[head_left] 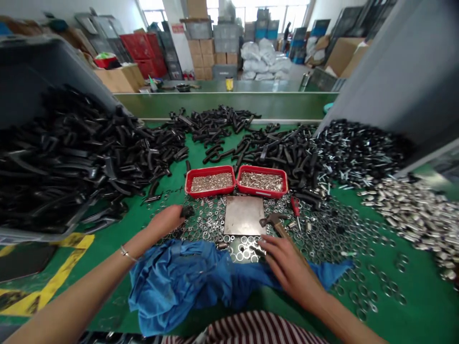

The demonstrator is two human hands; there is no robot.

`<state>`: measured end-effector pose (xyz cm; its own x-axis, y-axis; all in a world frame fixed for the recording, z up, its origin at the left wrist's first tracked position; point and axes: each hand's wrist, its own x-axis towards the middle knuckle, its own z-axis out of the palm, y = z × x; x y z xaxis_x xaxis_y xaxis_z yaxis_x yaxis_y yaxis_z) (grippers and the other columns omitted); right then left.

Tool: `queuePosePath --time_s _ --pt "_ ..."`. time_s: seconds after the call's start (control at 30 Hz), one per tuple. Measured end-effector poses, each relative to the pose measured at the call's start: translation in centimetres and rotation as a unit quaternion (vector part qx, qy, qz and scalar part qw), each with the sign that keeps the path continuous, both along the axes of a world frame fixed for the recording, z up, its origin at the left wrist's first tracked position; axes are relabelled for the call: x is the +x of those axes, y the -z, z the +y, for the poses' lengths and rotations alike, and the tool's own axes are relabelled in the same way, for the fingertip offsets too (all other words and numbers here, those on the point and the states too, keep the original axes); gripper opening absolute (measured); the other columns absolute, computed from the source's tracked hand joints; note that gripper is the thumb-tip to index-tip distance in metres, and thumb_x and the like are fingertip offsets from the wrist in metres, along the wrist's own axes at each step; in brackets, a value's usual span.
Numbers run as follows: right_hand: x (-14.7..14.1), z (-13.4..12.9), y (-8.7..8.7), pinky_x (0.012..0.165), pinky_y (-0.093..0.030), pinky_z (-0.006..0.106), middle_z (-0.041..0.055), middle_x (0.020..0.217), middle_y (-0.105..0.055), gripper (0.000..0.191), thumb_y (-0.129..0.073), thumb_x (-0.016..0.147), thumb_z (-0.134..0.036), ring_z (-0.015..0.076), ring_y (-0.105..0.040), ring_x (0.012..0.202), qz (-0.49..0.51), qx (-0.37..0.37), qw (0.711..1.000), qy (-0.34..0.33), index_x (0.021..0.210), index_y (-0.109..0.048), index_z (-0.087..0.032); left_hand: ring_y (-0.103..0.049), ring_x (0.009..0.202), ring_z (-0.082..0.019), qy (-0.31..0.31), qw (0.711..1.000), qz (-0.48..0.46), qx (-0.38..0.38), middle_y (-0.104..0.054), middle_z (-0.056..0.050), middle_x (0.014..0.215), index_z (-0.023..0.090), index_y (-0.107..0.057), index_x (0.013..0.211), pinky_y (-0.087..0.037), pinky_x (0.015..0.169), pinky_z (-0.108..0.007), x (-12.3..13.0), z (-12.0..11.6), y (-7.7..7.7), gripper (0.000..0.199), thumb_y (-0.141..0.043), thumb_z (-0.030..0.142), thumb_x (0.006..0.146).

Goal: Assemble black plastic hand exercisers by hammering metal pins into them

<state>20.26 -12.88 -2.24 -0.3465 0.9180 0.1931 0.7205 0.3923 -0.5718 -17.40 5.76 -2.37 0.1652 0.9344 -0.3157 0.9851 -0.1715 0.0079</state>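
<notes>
My left hand (171, 217) is closed around a small black part (187, 211), left of a square metal plate (245, 215). My right hand (281, 258) lies low over the metal rings (245, 249) in front of the plate, beside the wooden handle of a hammer (274, 220). Its fingers are stretched out, and a dark piece shows near the fingertips; whether they touch it is unclear. Behind the plate stand two red trays, the left one (210, 194) with tiny metal pieces and the right one (263, 193) with metal pins. A blue cloth (186, 282) is bunched in front.
Black curved parts (118, 148) are heaped at left and behind the trays. On the right lie dark bolts (358, 148) and silver cylinders (412, 210). A red screwdriver (295, 207) rests among scattered rings. A phone-like dark slab (25, 263) is at far left.
</notes>
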Motion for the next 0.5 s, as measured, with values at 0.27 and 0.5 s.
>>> queuePosePath --time_s 0.27,0.5 --pt "19.9 10.3 1.7 0.092 -0.047 0.040 0.0151 0.111 -0.065 0.032 -0.042 0.094 -0.024 0.0258 -0.060 0.106 -0.177 0.034 0.931 0.317 0.113 -0.065 -0.015 -0.068 0.095 -0.032 0.020 0.996 0.079 0.038 -0.067 -0.017 0.104 0.015 -0.056 0.106 -0.050 0.071 -0.035 1.4 -1.5 1.0 0.023 -0.046 0.026 0.089" --pt "23.6 16.9 1.8 0.070 -0.042 0.041 0.0176 0.085 -0.060 0.032 -0.056 0.088 -0.040 0.0307 -0.060 0.085 -0.231 -0.040 0.917 0.322 0.077 -0.069 -0.012 -0.068 0.090 -0.027 -0.099 0.994 -0.012 0.035 -0.070 -0.013 0.099 0.016 -0.059 0.101 -0.046 0.071 -0.029 1.1 -2.5 0.0 0.023 -0.053 0.029 0.083"
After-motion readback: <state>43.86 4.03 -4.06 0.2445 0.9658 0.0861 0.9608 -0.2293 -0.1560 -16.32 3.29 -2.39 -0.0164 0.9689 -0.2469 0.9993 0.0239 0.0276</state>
